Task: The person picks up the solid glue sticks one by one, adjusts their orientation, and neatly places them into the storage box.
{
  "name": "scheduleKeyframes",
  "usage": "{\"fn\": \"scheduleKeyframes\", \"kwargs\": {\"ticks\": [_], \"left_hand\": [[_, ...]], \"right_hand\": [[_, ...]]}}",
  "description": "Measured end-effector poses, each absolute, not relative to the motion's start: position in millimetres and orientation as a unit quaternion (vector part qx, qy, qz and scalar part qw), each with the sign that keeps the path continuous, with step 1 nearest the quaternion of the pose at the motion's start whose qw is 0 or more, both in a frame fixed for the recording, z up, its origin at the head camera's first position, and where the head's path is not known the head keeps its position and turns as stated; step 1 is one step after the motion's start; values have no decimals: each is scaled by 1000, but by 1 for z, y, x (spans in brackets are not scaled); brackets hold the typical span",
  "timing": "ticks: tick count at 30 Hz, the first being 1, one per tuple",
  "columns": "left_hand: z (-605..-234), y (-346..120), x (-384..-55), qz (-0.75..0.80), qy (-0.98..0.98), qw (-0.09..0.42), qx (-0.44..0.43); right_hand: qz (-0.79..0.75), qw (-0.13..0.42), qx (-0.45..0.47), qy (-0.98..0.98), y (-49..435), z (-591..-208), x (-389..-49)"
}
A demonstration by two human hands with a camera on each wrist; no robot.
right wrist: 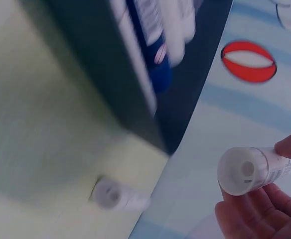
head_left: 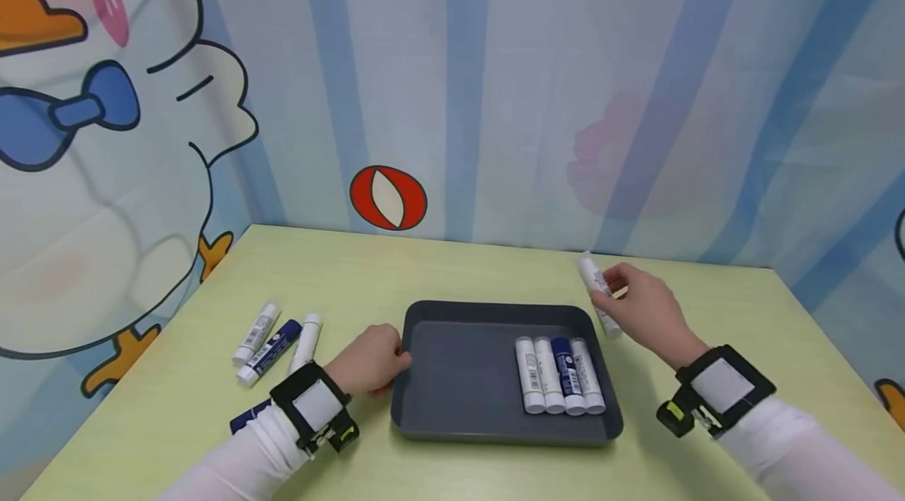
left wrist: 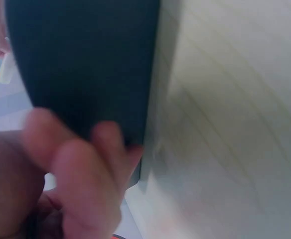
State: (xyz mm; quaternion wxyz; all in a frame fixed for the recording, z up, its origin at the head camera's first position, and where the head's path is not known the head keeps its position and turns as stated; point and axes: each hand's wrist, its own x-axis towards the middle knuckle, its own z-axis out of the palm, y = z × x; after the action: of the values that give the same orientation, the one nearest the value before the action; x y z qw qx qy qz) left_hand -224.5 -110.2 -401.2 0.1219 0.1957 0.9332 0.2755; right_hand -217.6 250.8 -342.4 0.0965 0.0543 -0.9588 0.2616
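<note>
My right hand [head_left: 646,309] pinches a white glue stick [right wrist: 255,169] between thumb and fingers, beyond the right edge of a dark grey tray [head_left: 467,375]. A second white glue stick [right wrist: 118,194] lies on the table near the tray, partly hidden by the hand in the head view. My left hand [head_left: 371,360] has curled fingers at the tray's left rim, gripping it. Inside the tray's right side several glue sticks lie in a row: white ones [head_left: 529,375] and one with a dark blue upper part [head_left: 568,375].
Left on the table lie a white glue stick [head_left: 256,334], a blue one [head_left: 270,352] and another white one [head_left: 305,342]. A further blue one [head_left: 249,416] is partly hidden by the left wrist. Behind the yellow table [head_left: 339,273] hangs a striped cloth [head_left: 523,93].
</note>
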Motion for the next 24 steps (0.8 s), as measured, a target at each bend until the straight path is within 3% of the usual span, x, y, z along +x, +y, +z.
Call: {"fn": "scheduleKeyframes", "kwargs": {"ticks": [14, 20, 24], "left_hand": [[-400, -106, -222, 323, 924, 124, 164], [-400, -106, -222, 321, 925, 122, 165], [-400, -106, -222, 317, 926, 118, 169]], "right_hand": [[289, 51, 99, -951, 194, -329, -193], [264, 46, 116, -956, 181, -336, -194], [278, 14, 116, -953, 172, -345, -195]]}}
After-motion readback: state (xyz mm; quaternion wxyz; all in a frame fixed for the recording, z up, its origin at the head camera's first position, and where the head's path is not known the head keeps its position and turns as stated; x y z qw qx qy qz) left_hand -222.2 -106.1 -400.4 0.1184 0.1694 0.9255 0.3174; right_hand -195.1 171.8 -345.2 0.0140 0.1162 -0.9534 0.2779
